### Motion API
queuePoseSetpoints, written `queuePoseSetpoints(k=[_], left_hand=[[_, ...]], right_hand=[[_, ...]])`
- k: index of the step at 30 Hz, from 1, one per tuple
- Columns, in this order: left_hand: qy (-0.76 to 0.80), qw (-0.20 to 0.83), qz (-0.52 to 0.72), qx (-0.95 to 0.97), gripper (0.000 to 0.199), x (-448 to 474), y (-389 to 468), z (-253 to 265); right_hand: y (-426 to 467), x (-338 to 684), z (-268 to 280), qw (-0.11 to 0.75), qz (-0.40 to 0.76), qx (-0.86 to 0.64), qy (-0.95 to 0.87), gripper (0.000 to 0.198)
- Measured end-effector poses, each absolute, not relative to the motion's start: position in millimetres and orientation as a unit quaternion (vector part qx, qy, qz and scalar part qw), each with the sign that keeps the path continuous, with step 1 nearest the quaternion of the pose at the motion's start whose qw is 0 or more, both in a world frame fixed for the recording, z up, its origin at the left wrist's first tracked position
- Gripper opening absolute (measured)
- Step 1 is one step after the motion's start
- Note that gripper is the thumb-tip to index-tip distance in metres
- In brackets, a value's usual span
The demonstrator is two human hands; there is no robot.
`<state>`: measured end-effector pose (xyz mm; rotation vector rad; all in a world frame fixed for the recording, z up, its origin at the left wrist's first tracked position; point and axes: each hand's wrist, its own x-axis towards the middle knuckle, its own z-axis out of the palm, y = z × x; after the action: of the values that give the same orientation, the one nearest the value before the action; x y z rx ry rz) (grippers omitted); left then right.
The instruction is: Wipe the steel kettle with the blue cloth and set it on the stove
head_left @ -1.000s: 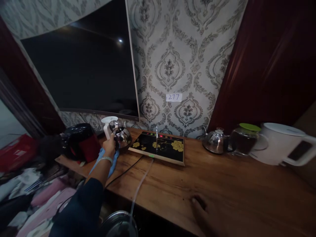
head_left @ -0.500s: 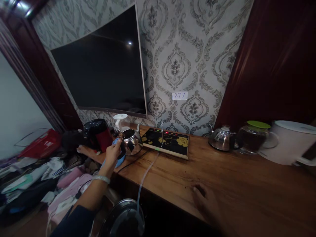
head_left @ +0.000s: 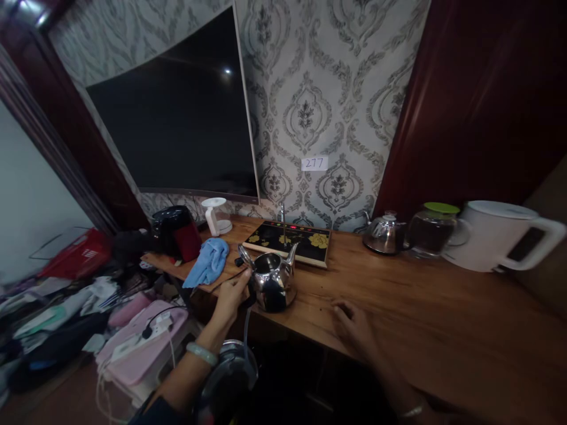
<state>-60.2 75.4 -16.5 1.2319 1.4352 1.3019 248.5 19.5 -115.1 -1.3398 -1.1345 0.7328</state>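
Note:
A shiny metal kettle (head_left: 274,286) with its lid off is at the front edge of the wooden counter, its spout turned right. My left hand (head_left: 234,292) is closed around its handle, on the left side. Whether the kettle's base touches the wood, I cannot tell. My right hand (head_left: 352,321) is by the counter edge to the right of the kettle, fingers loosely curved and apart, holding nothing. Behind the kettle lies a black electric tea stove (head_left: 290,239) with gold flowers and a thin upright metal spout.
A blue cloth (head_left: 210,260) lies left of the kettle, near a white-lidded glass jug (head_left: 217,221) and a black-and-red appliance (head_left: 177,233). Rightward stand a smaller metal kettle (head_left: 385,236), a green-lidded glass pot (head_left: 432,233) and a white jug (head_left: 491,236). A clear hose hangs into a bucket (head_left: 230,378) below.
My left hand has brought the metal kettle rightward and toward me, from beside the stove to the counter's front. The blue cloth is now uncovered. My right hand stays near the edge.

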Motion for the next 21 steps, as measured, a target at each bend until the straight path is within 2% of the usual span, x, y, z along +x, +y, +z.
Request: queuePoseSetpoints(k=[8, 18, 21], left_hand=[[0.576, 0.374, 0.512, 0.515, 0.071, -20.8, 87.0, -35.0], [0.589, 0.355, 0.528, 0.498, 0.068, 4.3, 85.6, -47.4], [0.576, 0.354, 0.537, 0.504, 0.066, 10.7, 81.1, -49.2]], right_hand=[[24.2, 252.0, -116.7, 0.602, 0.305, -0.569, -0.47, 0.056], [39.9, 197.7, -86.0, 0.618, 0.34, -0.476, -0.526, 0.046], [46.2, 185.6, -80.2, 0.613, 0.349, -0.456, -0.543, 0.049]])
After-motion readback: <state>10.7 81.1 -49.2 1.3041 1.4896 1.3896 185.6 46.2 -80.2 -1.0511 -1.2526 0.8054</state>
